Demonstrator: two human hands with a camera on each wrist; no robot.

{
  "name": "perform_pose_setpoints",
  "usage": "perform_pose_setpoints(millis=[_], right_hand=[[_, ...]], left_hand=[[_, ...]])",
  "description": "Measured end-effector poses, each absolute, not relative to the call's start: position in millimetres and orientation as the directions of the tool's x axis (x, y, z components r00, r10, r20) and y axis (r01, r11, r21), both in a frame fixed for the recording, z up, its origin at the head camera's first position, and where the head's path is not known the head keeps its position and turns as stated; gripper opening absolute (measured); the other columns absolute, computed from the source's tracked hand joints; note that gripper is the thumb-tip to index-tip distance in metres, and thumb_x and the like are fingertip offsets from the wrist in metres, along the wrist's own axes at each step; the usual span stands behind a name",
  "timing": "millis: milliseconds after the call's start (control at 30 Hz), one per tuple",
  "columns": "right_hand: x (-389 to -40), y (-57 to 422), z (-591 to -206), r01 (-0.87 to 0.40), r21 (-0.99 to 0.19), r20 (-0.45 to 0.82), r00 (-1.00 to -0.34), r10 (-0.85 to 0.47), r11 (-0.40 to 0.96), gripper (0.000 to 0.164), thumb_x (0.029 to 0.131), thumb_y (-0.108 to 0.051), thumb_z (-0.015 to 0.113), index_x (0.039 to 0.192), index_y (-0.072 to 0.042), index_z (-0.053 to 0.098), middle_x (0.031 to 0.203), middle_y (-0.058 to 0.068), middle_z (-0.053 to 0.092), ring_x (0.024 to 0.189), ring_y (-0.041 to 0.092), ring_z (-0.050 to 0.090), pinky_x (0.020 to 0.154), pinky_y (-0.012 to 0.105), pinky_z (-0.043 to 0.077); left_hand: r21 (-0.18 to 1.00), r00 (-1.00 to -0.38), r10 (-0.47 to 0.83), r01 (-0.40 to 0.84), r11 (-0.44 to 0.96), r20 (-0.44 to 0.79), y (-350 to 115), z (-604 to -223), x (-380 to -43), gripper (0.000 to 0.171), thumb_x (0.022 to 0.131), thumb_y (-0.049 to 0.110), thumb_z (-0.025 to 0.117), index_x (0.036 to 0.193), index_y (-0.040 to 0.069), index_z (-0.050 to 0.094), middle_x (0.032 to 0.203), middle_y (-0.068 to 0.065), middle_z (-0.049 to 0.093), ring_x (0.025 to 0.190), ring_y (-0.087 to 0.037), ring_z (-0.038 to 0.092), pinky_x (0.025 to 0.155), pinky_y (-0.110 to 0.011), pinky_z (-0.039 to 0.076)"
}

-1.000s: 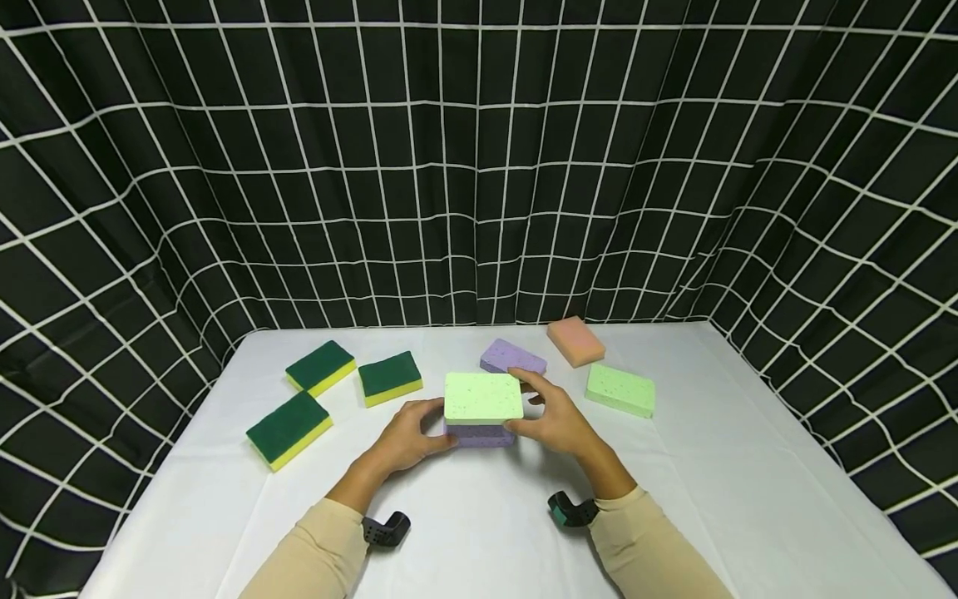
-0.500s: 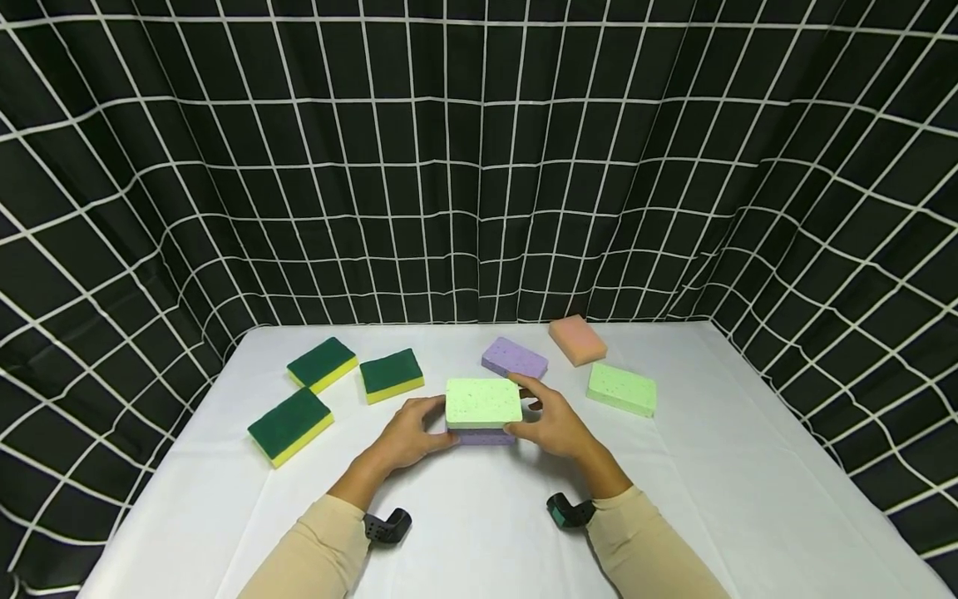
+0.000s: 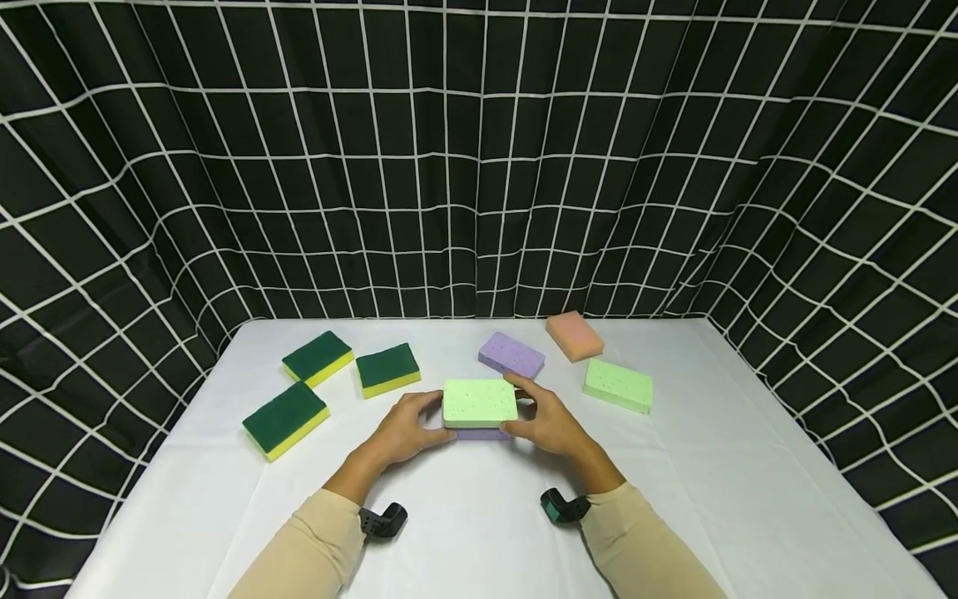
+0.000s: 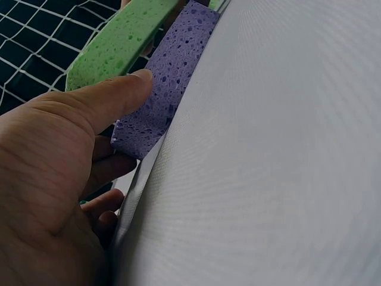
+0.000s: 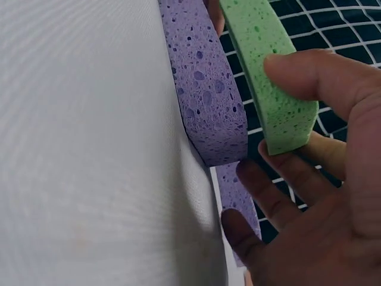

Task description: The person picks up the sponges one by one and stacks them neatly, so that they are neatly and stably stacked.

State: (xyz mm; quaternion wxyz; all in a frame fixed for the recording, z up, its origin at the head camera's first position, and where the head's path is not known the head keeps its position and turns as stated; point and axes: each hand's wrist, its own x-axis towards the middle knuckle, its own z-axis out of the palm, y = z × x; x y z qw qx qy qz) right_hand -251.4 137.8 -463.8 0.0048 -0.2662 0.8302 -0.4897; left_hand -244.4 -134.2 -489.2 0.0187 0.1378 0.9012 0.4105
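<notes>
In the head view, a light green sponge [image 3: 480, 401] is held level over a purple sponge [image 3: 481, 434] lying on the white cloth. My right hand [image 3: 550, 421] pinches the green sponge at its right end, thumb on the front side. A gap shows between the two sponges in the right wrist view, where the green sponge [image 5: 280, 89] hangs clear of the purple sponge [image 5: 205, 89]. My left hand [image 3: 404, 428] grips the left end of the purple sponge; its thumb presses the front side in the left wrist view, with the purple sponge [image 4: 172, 77] flat on the cloth.
Several green-and-yellow scrub sponges [image 3: 286, 418] lie to the left. Behind my hands is another purple sponge [image 3: 512, 353]. An orange sponge [image 3: 575, 335] and a second light green sponge [image 3: 618, 384] lie at the right. A black gridded curtain [image 3: 479, 166] surrounds the table [image 3: 748, 466].
The green sponge has come down a little toward the purple sponge, so less of the purple one shows beneath it. My left hand keeps its hold; the other sponges stay put.
</notes>
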Motion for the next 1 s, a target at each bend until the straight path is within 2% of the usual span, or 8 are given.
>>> perform_pose_setpoints(millis=[333, 467, 600, 833, 1000], right_hand=[[-253, 135, -468, -0.389, -0.828, 0.201, -0.878, -0.434, 0.403, 0.076, 0.077, -0.001, 0.078, 0.143, 0.004, 0.04, 0.127, 0.014, 0.056, 0.113, 0.029, 0.053, 0.097, 0.046, 0.043], [-251, 135, -467, -0.389, -0.83, 0.197, -0.875, -0.442, 0.4, 0.074, 0.079, 0.003, 0.076, 0.143, 0.007, 0.038, 0.127, 0.021, 0.055, 0.114, 0.035, 0.052, 0.097, 0.049, 0.042], [-241, 132, -449, -0.383, -0.84, 0.186, -0.869, -0.459, 0.384, 0.072, 0.08, 0.006, 0.073, 0.142, 0.012, 0.036, 0.127, 0.028, 0.053, 0.117, 0.041, 0.05, 0.097, 0.054, 0.04], [-252, 137, -471, -0.373, -0.825, 0.16, -0.875, -0.458, 0.425, 0.08, 0.081, -0.007, 0.075, 0.148, 0.002, 0.033, 0.134, 0.017, 0.052, 0.123, 0.028, 0.048, 0.102, 0.044, 0.038], [-249, 138, -471, -0.353, -0.833, 0.134, -0.875, -0.464, 0.426, 0.084, 0.081, -0.01, 0.075, 0.15, 0.0, 0.028, 0.146, 0.018, 0.041, 0.135, 0.029, 0.035, 0.109, 0.045, 0.026]], left_hand=[[0.745, -0.968, 0.246, 0.2, 0.637, 0.049, -134, -486, -244, 0.078, 0.076, 0.039, 0.082, 0.141, 0.011, 0.05, 0.139, -0.014, 0.047, 0.131, -0.033, 0.038, 0.106, -0.05, 0.029], [0.749, -0.968, 0.249, 0.196, 0.633, 0.044, -134, -489, -244, 0.078, 0.075, 0.039, 0.082, 0.141, 0.011, 0.05, 0.14, -0.013, 0.046, 0.132, -0.033, 0.037, 0.107, -0.05, 0.028], [0.746, -0.967, 0.25, 0.2, 0.635, 0.046, -135, -490, -246, 0.078, 0.075, 0.038, 0.083, 0.141, 0.011, 0.05, 0.139, -0.013, 0.047, 0.132, -0.032, 0.037, 0.107, -0.049, 0.029], [0.749, -0.969, 0.247, 0.188, 0.635, 0.034, -135, -489, -244, 0.08, 0.074, 0.037, 0.083, 0.142, 0.011, 0.049, 0.14, -0.014, 0.046, 0.132, -0.034, 0.037, 0.106, -0.051, 0.029], [0.753, -0.968, 0.247, 0.191, 0.63, 0.04, -135, -490, -242, 0.081, 0.074, 0.038, 0.084, 0.141, 0.011, 0.05, 0.139, -0.015, 0.046, 0.131, -0.035, 0.037, 0.106, -0.053, 0.029]])
